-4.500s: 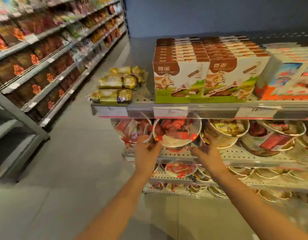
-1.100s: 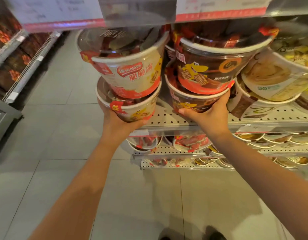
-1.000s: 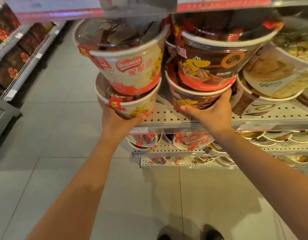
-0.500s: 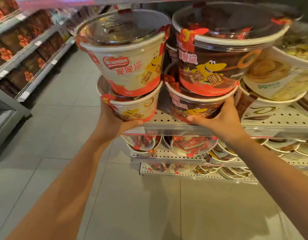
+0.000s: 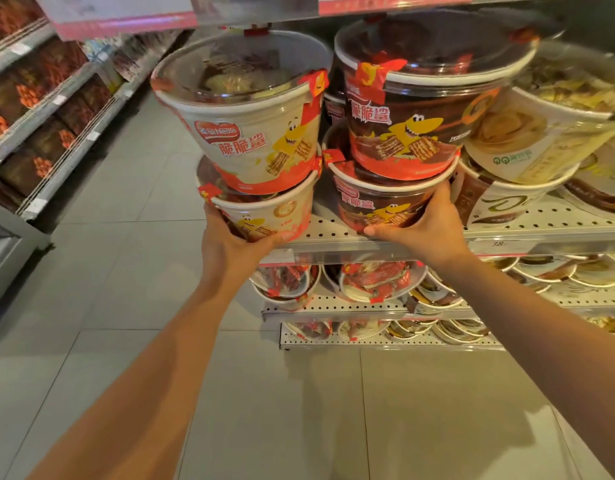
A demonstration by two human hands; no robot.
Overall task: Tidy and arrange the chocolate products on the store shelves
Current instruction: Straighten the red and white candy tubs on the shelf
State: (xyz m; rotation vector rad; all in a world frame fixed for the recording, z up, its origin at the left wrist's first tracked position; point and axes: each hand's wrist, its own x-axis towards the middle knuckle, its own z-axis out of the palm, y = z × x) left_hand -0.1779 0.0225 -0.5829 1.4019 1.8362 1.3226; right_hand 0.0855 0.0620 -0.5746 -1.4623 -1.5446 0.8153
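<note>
Two stacks of chocolate wafer tubs stand at the front of a perforated metal shelf (image 5: 527, 233). My left hand (image 5: 230, 244) grips the lower cream tub (image 5: 278, 216) from below at the shelf's left end; an upper cream tub (image 5: 250, 133) rests on it. My right hand (image 5: 427, 230) holds the lower dark brown tub (image 5: 375, 202), thumb under its base, fingers up its right side. An upper brown tub (image 5: 413, 116) with a clear lid sits on top.
Beige and brown tubs (image 5: 520, 140) crowd the shelf to the right. Lower shelves (image 5: 368, 306) hold more tubs with red wrappers. A price rail (image 5: 126, 22) runs just above the stacks. Across the tiled aisle stands shelving (image 5: 39, 116) of dark packets.
Since 4.5 s ago the view has come down and close to this shelf. Over the last second both hands keep their hold on the lower tubs; the stacks look slightly more upright.
</note>
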